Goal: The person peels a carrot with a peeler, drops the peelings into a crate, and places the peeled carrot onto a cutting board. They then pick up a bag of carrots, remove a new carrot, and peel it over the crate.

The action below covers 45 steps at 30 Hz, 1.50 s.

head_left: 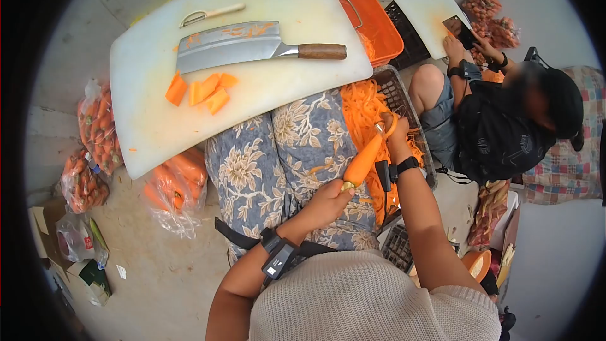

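Note:
My left hand is closed round the stem end of an orange carrot, which points up and to the right over my lap. At its far end my right hand grips a peeler, whose head touches the carrot; the fingers are partly hidden. Under both lies a heap of orange carrot shreds in a dark crate. A white cutting board ahead of my lap bears a cleaver, a second peeler and several carrot pieces.
Bags of carrots stand at the left, another bag beside my leg. An orange basin stands behind the crate. At the right a seated person holds a phone near another white board.

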### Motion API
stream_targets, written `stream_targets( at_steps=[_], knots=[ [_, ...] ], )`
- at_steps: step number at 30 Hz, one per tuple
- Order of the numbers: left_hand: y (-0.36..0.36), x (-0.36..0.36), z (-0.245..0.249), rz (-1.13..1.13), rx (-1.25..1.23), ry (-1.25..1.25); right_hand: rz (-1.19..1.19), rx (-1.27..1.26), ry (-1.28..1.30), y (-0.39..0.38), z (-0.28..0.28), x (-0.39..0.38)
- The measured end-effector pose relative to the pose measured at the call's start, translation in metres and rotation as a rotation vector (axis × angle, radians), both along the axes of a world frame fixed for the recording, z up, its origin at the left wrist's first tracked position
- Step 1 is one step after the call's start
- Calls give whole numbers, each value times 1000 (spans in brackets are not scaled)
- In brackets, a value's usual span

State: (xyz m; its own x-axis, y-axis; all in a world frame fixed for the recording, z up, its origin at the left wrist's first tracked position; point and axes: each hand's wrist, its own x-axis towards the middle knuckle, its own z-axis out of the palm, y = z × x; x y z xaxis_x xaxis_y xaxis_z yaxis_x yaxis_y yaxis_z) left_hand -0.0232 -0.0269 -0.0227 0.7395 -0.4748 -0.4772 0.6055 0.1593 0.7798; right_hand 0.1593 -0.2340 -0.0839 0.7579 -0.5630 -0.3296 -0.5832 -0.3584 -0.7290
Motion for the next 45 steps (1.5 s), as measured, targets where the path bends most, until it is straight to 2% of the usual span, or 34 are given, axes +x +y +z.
stream_targets(
  at_steps=[1,3,7,10,12,13,15,16,17,19,23,25,27,29,30,34,36,37,39,41,43,45],
  knots=[
    [0,0,1,0,2,-7,0,2,-7,-3,1,1],
    [1,0,2,8,-27,25,21,202,30,-8,8,2],
    [0,-1,1,25,-73,24,-76,171,7,-3,16,2],
    [3,-1,3,5,-55,-7,33,142,2,-15,7,4],
    [7,-5,4,-51,-10,-61,-247,505,-244,-27,2,4],
    [7,-6,3,-50,-4,-72,-328,593,-212,-57,-29,14],
    [6,-8,0,-5,-10,-228,-147,442,-30,-64,-12,3],
    [5,-7,-2,-23,-21,-170,-68,385,45,-73,-25,1],
    [5,-7,-1,-22,-24,-174,-39,477,-11,-42,15,-21],
    [4,-5,3,-12,-81,-66,14,407,-75,-32,8,-38],
    [6,-4,12,6,-93,-52,-49,471,-212,-12,10,-72],
    [5,-5,8,41,-145,-44,-242,514,-352,4,44,-87],
    [3,-4,10,35,-71,-38,-290,498,-435,18,67,-93],
    [1,-4,11,23,-2,-34,-29,274,-674,18,71,-100],
    [1,-4,10,32,-20,-33,26,166,-706,27,78,-105],
    [1,-4,11,57,-52,-24,195,76,-678,71,95,-120],
    [-5,-5,2,83,-20,-74,396,-231,-770,87,92,-121],
    [-6,-6,-2,107,15,-122,400,-229,-768,91,91,-120],
    [-5,-6,-8,112,-2,-89,501,-380,-721,96,87,-118],
    [-5,-7,-12,112,-22,-58,493,-361,-694,93,80,-112],
    [-7,-5,-15,114,63,-164,486,-330,-561,88,72,-107],
    [-7,-4,-11,117,68,-159,507,-376,-578,86,67,-101]
  ],
)
